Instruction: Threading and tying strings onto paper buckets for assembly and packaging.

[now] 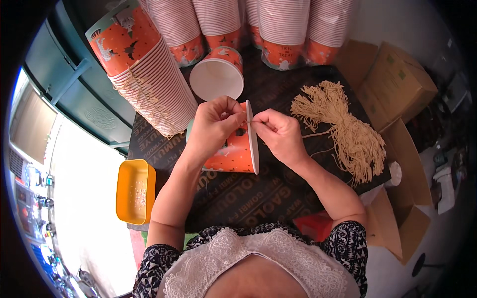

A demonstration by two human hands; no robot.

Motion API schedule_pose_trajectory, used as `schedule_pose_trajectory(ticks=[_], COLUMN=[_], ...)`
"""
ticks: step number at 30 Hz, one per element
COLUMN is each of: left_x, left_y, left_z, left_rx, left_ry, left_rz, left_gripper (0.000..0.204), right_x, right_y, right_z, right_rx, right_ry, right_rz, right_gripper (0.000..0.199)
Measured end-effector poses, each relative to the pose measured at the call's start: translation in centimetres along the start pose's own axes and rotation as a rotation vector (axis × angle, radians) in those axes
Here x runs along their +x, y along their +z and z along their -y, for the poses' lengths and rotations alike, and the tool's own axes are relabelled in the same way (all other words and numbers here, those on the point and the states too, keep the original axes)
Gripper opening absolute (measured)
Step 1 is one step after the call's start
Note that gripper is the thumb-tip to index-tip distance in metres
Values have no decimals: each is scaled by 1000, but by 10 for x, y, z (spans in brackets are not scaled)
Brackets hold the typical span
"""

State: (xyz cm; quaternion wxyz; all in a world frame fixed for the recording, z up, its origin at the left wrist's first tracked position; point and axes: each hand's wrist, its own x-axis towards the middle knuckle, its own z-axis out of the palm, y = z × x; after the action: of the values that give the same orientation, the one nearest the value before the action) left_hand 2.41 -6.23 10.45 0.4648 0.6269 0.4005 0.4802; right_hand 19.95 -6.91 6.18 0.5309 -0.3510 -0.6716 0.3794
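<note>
The left hand (214,126) closes around an orange paper bucket (233,149) printed with small dark and white figures, holding it on its side just above the dark counter (258,198), its white rim turned to the person's right. The right hand (278,131) pinches a thin tan string (247,120) against that rim, thumb and forefinger shut on it, and the fingertips of the left hand meet the same string at the top of the rim. Both hands are touching the bucket near its upper edge.

Just beyond the hands, another bucket of the same print (217,74) lies tipped with its white inside facing the camera. To its left a long stack of nested buckets (144,74) leans over on the counter, with tan strings dangling from its rims. More stacks of buckets (248,25) stand along the far edge. To the right of the hands, near but apart, a loose bundle of tan strings (343,131) lies spread on the counter. A yellow plastic tub (135,191) sits off the counter's left edge, and brown cardboard boxes (397,84) stand to the right.
</note>
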Motion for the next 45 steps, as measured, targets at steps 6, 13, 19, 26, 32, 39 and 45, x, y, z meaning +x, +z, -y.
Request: schedule_pose_trajectory(ticks=[6, 13, 19, 26, 32, 39, 45], left_x=[0, -3, -4, 4, 8, 11, 11], left_y=[-2, 1, -7, -8, -7, -8, -8], left_z=[0, 3, -3, -1, 2, 2, -2], left_rx=[17, -22, -77, 4, -45, -63, 49], left_ry=[-17, 80, 0, -13, -3, -29, -54], left_rz=[9, -31, 62, 65, 83, 74, 65], left_gripper=[6, 4, 3, 3, 5, 6, 3], right_x=[-2, -2, 0, 4, 9, 24, 39], right_y=[1, 5, 5, 2, -22, -40, -38], right_z=[-4, -11, -10, -8, 10, 44, 55], right_rx=[45, 140, 183, 95, -297, -477, -476], right_ry=[26, 52, 111, 110, 111, -53, -188], right_rz=[-3, 12, 65, 85, 167, 207, 207], right_gripper=[5, 6, 9, 10, 10, 7, 6])
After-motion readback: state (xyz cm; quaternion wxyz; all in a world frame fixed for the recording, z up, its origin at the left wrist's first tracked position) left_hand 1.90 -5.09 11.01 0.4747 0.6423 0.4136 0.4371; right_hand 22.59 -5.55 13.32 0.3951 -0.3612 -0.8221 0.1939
